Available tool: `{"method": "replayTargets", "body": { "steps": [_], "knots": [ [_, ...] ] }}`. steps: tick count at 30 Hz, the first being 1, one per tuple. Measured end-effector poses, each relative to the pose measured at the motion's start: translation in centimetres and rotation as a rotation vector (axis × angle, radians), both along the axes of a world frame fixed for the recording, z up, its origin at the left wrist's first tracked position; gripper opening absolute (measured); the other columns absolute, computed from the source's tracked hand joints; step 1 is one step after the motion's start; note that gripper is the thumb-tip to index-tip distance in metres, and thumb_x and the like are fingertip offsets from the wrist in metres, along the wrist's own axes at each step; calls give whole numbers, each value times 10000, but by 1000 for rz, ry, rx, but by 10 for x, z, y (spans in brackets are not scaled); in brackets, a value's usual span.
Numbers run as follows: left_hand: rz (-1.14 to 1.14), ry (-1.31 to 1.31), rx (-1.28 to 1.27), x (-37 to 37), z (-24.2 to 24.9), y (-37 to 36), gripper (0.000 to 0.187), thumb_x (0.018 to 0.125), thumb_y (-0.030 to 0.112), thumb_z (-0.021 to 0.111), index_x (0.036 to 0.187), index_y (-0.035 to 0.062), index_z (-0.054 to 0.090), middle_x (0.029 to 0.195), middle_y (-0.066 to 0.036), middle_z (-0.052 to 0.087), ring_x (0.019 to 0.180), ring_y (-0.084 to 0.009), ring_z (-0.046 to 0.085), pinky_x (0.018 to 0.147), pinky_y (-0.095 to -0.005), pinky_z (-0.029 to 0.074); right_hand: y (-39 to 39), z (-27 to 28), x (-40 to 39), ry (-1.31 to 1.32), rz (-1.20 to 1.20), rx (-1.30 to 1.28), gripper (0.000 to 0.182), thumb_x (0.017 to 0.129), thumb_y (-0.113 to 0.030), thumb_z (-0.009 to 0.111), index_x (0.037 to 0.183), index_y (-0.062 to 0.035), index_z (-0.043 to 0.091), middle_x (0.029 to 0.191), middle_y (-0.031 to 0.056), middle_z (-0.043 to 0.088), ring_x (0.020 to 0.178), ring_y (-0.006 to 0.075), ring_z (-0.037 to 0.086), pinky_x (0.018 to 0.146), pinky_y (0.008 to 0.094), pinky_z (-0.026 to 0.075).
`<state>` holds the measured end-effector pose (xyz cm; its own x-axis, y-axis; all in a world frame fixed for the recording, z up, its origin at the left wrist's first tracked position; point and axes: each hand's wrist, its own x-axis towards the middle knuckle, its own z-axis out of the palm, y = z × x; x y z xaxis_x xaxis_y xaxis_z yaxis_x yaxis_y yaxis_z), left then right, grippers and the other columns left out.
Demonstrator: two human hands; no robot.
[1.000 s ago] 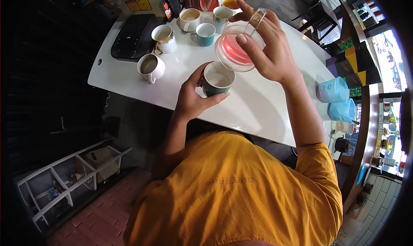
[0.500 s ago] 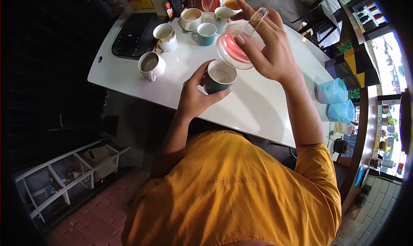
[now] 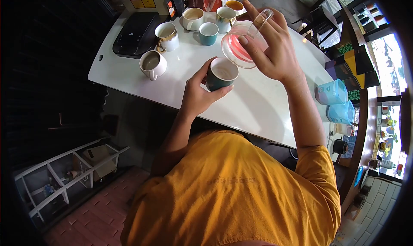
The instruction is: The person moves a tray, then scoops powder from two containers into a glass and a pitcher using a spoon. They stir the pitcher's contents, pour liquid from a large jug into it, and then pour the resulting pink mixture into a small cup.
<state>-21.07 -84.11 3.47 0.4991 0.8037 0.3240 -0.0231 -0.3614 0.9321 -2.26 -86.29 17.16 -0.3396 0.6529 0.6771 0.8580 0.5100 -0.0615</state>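
My left hand [image 3: 199,92] is wrapped round a dark green cup [image 3: 218,83] with a whitish inside, tilted toward me above the white table. Up and to its right, my right hand [image 3: 275,48] grips a clear glass cup [image 3: 232,60] with a see-through handle. Pink shows through that glass, which is tipped with its round end facing the green cup; a small gap shows between them in this view. Just beyond stands a small teal cup [image 3: 209,40]. A white mug [image 3: 159,66] with greyish liquid is off to the left.
Behind are a white-and-gold mug [image 3: 168,40], a cream mug [image 3: 193,24], another gold-trimmed mug [image 3: 224,26] and an orange-filled cup [image 3: 234,5]. A black flat device [image 3: 131,37] lies at the table's left. Blue plastic containers [image 3: 331,92] stand at the right edge.
The glass cup and my right hand have shifted slightly right, away from the green cup, so the gap between them is a little wider. My left hand keeps its hold.
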Motion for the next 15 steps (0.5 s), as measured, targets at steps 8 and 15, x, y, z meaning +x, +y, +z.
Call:
{"method": "replayTargets", "body": {
  "steps": [8,15],
  "knots": [
    [-17,11,-49,2,3,-2,666,694,149,790,1261,-9,478,1094,-93,609,951,-145,598,826,-289,479,-1,0,1,1,-20,-3,571,824,-231,589,1324,11,459,1047,147,653,989,316,537,975,421,335],
    [-18,-5,-55,6,2,-3,672,692,160,800,1259,-6,479,1095,-88,605,947,-140,593,822,-286,477,-3,0,0,4,-36,-4,564,822,-236,594,1313,14,472,1042,154,653,994,319,535,973,420,337]
  ]
}}
